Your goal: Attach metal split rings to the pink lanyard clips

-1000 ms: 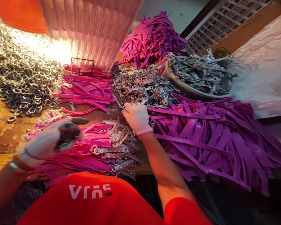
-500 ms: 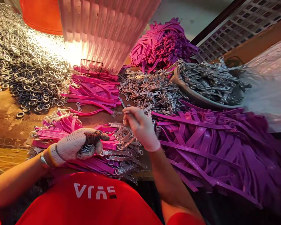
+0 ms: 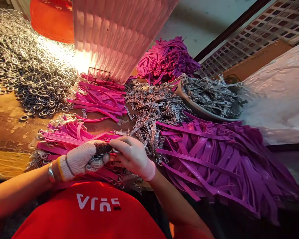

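My left hand (image 3: 81,160), in a white dotted work glove with dark, soiled fingertips, is curled around several metal rings (image 3: 92,163). My right hand (image 3: 133,156), in a thin white glove, meets it at the fingertips with its fingers pinched. A shiny bit of metal (image 3: 115,151) shows between the two hands, but the fingers cover most of it. Both hands are above a bundle of pink straps (image 3: 62,136) with metal fittings at their ends. Right of the bundle, flat twisted metal links (image 3: 153,132) lie in a heap.
A big heap of metal rings (image 3: 43,94) covers the left side. More pink straps (image 3: 99,96) lie by a lit corrugated sheet (image 3: 114,36) under an orange lamp shade (image 3: 52,21). A bowl (image 3: 201,111) of links and purple straps (image 3: 214,159) are on the right.
My right hand has come down and left from beside the metal links to my left hand's fingertips. My left hand still holds the rings. The view has shifted slightly.
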Action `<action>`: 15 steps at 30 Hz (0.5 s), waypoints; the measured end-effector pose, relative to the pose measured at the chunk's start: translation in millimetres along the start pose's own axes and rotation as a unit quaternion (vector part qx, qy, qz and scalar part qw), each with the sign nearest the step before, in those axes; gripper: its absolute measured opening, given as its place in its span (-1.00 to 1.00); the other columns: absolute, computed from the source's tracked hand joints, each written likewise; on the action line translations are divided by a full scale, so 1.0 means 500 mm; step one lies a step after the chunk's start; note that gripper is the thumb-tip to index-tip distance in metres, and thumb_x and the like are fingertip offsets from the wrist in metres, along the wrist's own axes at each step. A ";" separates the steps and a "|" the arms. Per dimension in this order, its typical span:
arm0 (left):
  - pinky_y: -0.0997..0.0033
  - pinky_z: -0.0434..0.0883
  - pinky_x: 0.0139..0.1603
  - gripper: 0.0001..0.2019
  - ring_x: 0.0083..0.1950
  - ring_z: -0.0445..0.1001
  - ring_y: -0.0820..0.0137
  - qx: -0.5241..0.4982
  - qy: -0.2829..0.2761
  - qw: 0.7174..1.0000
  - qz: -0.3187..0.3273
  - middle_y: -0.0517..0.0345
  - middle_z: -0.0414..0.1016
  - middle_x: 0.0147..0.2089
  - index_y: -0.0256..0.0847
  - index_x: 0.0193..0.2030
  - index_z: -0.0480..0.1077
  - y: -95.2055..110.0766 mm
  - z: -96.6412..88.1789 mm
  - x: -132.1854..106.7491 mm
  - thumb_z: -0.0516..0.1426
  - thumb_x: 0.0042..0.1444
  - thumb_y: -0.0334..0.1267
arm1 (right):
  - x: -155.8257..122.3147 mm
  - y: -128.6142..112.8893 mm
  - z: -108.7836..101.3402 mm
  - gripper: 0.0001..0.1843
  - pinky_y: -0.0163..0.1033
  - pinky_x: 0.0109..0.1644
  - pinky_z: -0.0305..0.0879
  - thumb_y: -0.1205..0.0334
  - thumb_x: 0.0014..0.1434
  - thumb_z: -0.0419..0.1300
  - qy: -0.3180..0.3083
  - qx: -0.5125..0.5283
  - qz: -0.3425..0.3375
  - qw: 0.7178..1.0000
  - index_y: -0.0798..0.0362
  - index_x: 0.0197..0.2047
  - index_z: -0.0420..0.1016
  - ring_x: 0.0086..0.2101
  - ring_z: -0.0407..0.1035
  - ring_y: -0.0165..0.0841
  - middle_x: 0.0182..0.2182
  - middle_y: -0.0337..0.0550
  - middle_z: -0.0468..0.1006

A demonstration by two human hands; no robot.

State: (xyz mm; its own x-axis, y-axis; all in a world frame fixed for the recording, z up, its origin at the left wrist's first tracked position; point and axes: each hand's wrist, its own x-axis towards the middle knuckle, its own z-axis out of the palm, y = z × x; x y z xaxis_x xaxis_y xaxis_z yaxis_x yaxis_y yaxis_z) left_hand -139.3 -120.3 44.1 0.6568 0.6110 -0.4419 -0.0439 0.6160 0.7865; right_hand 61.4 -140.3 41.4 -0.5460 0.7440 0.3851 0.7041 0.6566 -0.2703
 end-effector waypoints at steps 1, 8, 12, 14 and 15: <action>0.58 0.01 -0.72 -0.77 -0.70 0.04 0.62 -0.003 -0.002 1.000 -0.004 0.28 0.29 -0.59 -0.26 -0.32 0.41 0.000 0.004 -0.002 0.18 0.12 -0.10 | -0.006 0.000 0.004 -0.71 -0.27 -0.21 0.33 0.37 0.27 0.12 0.012 0.005 0.008 1.000 -0.02 0.02 0.50 -0.27 0.47 -0.32 -0.22 -0.13 0.62; 0.55 0.09 -0.64 -0.70 -0.63 0.11 0.56 0.129 0.046 0.983 0.121 0.33 0.25 -0.60 -0.24 -0.24 0.37 -0.009 0.013 -0.009 0.15 0.24 0.00 | -0.026 -0.011 0.022 -0.83 -0.25 -0.27 0.26 0.25 0.34 0.10 0.048 0.017 0.071 0.996 0.04 -0.10 0.51 -0.36 0.44 -0.31 -0.34 -0.13 0.58; 0.52 0.27 -0.39 -0.85 -0.40 0.31 0.50 0.345 0.087 0.912 0.206 0.18 0.45 -0.41 -0.26 -0.34 0.43 -0.004 -0.001 0.002 0.19 0.18 -0.22 | -0.023 -0.024 0.016 -0.77 -0.24 -0.25 0.22 0.29 0.31 0.07 0.012 -0.001 0.119 0.993 0.08 -0.05 0.50 -0.31 0.43 -0.28 -0.28 -0.08 0.57; 0.52 0.26 -0.40 -0.84 -0.41 0.31 0.49 0.376 0.076 0.902 0.199 0.17 0.45 -0.43 -0.26 -0.38 0.41 0.006 -0.006 0.012 0.16 0.18 -0.24 | -0.019 -0.028 0.013 -0.76 -0.23 -0.26 0.18 0.28 0.31 0.06 -0.005 -0.012 0.112 0.994 0.09 -0.07 0.51 -0.31 0.41 -0.27 -0.29 -0.07 0.56; 0.53 0.23 -0.45 -0.81 -0.46 0.28 0.51 0.362 0.066 0.913 0.175 0.19 0.42 -0.47 -0.26 -0.39 0.38 0.011 -0.006 0.016 0.15 0.20 -0.21 | -0.017 -0.029 0.011 -0.77 -0.23 -0.29 0.14 0.27 0.31 0.05 -0.006 -0.019 0.110 0.994 0.08 -0.15 0.53 -0.35 0.39 -0.28 -0.34 -0.09 0.56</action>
State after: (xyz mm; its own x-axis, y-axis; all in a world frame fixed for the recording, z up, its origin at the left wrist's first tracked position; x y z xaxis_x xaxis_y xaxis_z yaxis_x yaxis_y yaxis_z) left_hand -136.5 -110.4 43.7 0.5992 0.7918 -0.1185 0.3070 -0.0905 0.9474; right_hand 53.4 -155.3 36.9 -0.3827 0.8705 0.3095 0.8231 0.4734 -0.3137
